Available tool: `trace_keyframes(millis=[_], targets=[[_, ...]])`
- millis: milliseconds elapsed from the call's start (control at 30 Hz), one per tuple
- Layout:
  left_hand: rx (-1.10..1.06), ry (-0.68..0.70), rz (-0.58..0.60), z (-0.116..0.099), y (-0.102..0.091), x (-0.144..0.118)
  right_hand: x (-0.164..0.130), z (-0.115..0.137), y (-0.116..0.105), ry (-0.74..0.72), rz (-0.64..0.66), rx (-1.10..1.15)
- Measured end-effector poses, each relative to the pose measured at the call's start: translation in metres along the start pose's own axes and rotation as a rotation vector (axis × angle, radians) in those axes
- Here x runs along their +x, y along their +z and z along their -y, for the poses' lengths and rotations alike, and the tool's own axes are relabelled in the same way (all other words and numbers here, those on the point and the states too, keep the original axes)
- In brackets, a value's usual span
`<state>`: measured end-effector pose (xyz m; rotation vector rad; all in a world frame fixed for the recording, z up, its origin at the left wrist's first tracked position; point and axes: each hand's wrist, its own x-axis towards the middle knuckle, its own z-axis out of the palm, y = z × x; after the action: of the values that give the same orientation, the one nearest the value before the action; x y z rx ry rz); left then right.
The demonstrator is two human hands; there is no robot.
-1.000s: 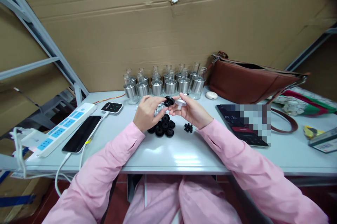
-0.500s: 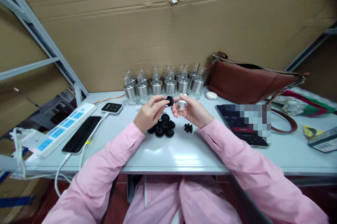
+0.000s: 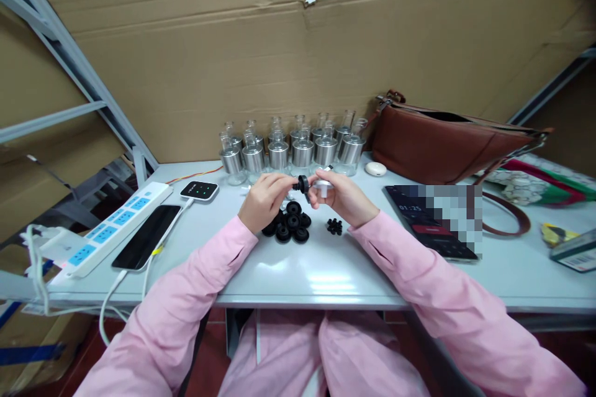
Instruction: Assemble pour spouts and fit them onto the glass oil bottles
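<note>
Pinching a small black cap [image 3: 302, 184] between its fingertips, the left hand [image 3: 265, 200] held it up just beside the right hand [image 3: 341, 198], whose fingers were closed around a small clear piece [image 3: 321, 185]; the two parts met, or nearly met, between the hands. Directly beneath the grip lay a cluster of black caps [image 3: 290, 226] on the table [image 3: 316, 273], with a smaller heap of tiny black bits [image 3: 334, 226] under the right wrist. Beyond the hands stood a row of silver-based glass bottles [image 3: 291, 150].
</note>
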<state>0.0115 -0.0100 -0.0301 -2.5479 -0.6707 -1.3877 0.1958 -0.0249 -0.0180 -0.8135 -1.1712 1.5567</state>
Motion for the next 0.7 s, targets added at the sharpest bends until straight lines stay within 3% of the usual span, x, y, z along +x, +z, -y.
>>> trace_keyframes(millis=[700], targets=[[-0.009,0.031,0.012,-0.0003,0.0037,0.0000,0.0005,0.0018,-0.0007,-0.088,0.009,-0.111]])
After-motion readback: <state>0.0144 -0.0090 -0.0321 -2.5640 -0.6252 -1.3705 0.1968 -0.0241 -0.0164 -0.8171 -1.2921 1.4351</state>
